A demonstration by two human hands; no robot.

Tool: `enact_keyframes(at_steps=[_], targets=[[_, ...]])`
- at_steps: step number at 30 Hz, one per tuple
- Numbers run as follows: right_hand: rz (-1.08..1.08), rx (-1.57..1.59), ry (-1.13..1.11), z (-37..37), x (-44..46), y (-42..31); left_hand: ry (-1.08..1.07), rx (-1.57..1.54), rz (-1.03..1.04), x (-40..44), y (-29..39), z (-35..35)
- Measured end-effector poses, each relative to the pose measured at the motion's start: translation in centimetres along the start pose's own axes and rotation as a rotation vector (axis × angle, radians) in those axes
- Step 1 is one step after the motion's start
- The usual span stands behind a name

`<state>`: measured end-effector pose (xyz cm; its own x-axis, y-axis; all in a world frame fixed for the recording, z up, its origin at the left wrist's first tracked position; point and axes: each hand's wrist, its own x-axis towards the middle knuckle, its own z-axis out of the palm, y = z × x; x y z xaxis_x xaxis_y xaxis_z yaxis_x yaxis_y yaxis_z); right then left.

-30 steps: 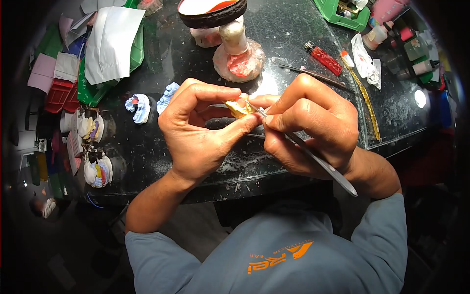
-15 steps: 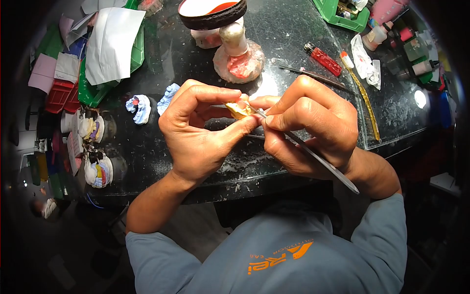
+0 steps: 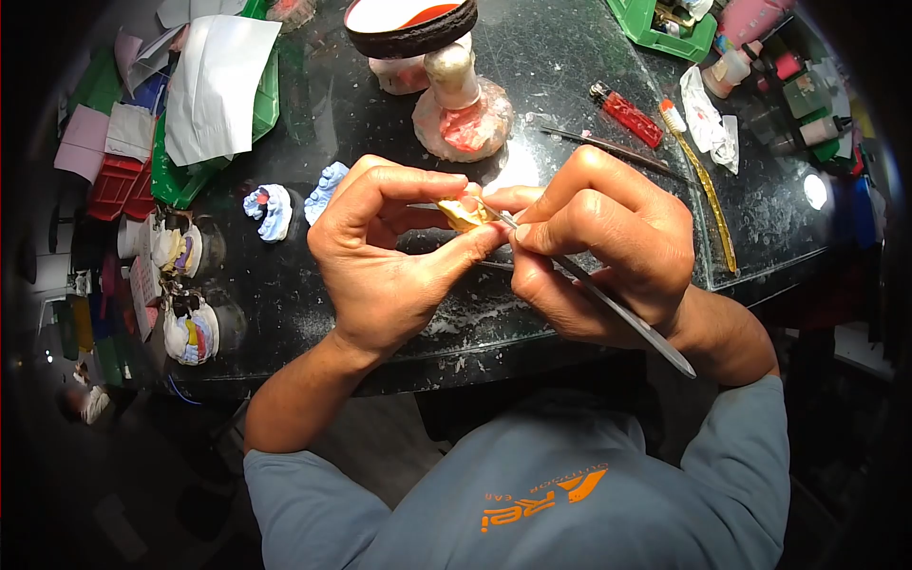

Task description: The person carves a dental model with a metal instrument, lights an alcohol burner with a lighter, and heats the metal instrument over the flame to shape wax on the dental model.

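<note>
My left hand (image 3: 385, 252) pinches a small yellow dental model (image 3: 460, 217) between thumb and fingertips. Part of the model is pinkish, and the fingers cover much of it. My right hand (image 3: 608, 247) grips a slim metal carving tool (image 3: 635, 321) like a pen, its broad end pointing down and right. The tool's tip meets the model's right side, close to my left thumb; the exact contact is too small to make out. Behind my left hand lie two pale blue-white dental casts (image 3: 270, 211), one partly hidden by the fingers.
A bowl of red material (image 3: 410, 19) tops a plaster-stained stand (image 3: 464, 119). On the right are a red lighter (image 3: 627, 116), a thin metal tool (image 3: 608, 147) and a toothbrush (image 3: 705, 195). Articulated dental models (image 3: 192, 328) stand left, below a paper-covered green tray (image 3: 176, 180).
Almost nothing differs. The carving tool's broad end has shifted very slightly downward; both hands keep their hold in the same place.
</note>
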<state>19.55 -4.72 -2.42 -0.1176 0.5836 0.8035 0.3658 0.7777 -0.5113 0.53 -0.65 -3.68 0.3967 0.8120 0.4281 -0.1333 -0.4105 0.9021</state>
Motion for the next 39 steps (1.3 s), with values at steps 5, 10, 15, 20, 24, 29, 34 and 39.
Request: enact_keyframes(at_steps=[5,10,15,20,24,29,34,39], targets=[[0.008,-0.014,-0.014,-0.2,0.1,-0.1,-0.005,0.021,0.002,0.1,0.1,0.0],[0.006,-0.016,-0.006,-0.1,0.1,-0.1,0.012,0.015,0.005,0.1,0.1,0.1],[0.008,-0.007,-0.008,-0.1,0.1,-0.1,-0.003,0.031,0.003,0.1,0.1,0.0],[0.111,-0.038,-0.100,-0.8,0.6,-1.3,0.001,0.042,0.013,0.1,0.2,0.1],[0.096,-0.030,-0.093,-0.8,0.6,-1.2,-0.002,0.031,0.017,0.1,0.2,0.1],[0.079,0.032,0.011,-0.3,0.6,-0.6,0.005,-0.099,-0.149,0.1,0.8,0.3],[0.153,0.041,-0.049,-1.3,0.7,-1.2,0.014,-0.141,-0.182,0.1,0.9,0.3],[0.120,0.046,-0.055,-1.5,0.9,-0.8,0.033,-0.130,-0.145,0.3,0.8,0.6]])
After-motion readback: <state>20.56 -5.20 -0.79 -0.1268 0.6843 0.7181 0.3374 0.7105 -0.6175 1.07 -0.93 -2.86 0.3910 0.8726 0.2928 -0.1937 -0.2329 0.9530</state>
